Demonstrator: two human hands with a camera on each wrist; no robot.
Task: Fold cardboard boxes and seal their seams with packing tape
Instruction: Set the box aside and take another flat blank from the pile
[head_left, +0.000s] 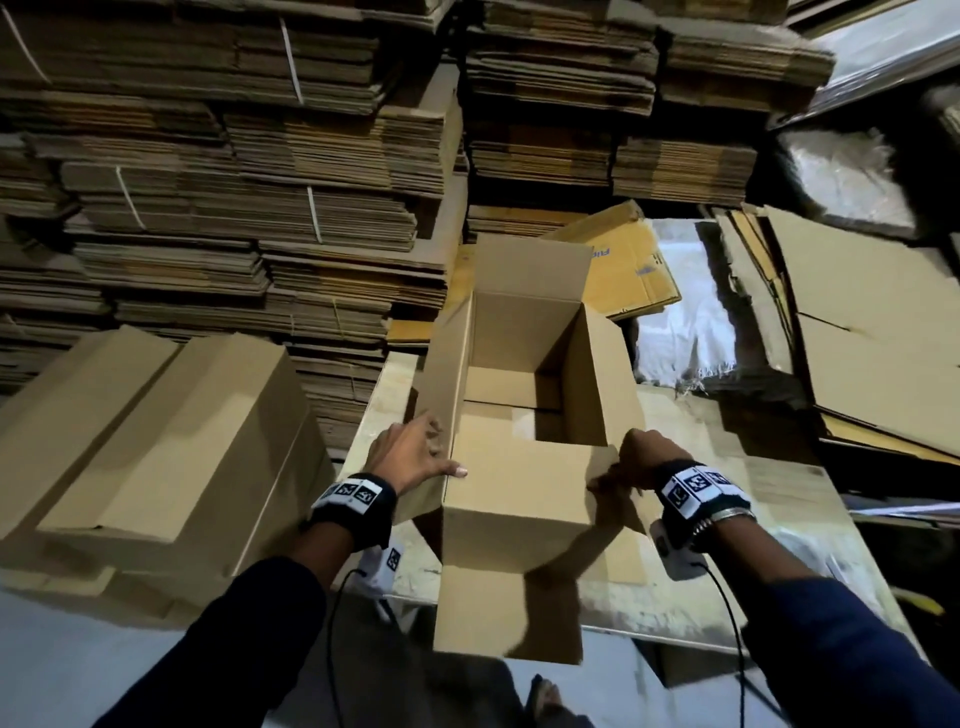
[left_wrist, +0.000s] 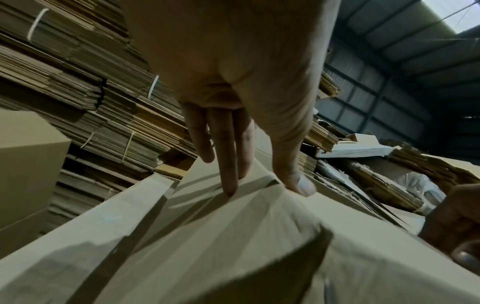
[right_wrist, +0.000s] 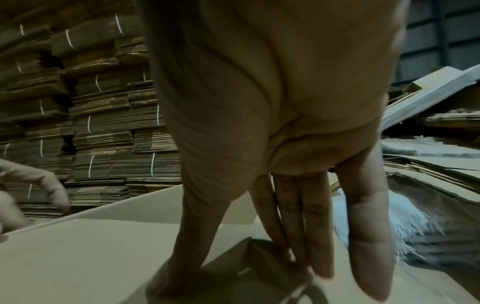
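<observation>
Here, in the head view, a plain brown cardboard box (head_left: 524, 415) stands at frame centre on a pale, scuffed table (head_left: 727, 561), its mouth open upward. The far flap stands upright, the side flaps splay outward, and the near flap is folded inward over the opening. Inside, only the folded bottom flaps show. The left hand (head_left: 413, 457) rests with straight fingers along the left side flap, thumb on the near flap's corner. The right hand (head_left: 641, 460) presses the near flap's right corner. An assembled, closed brown cardboard box (head_left: 171, 441) lies at lower left; strapped stacks of flattened cardboard (head_left: 234, 182) fill the upper half.

From the left wrist, the left hand's fingers (left_wrist: 228, 164) lie straight on cardboard.

From the right wrist, the right hand's fingers (right_wrist: 317, 226) lie extended, pressing down on the flap.
</observation>
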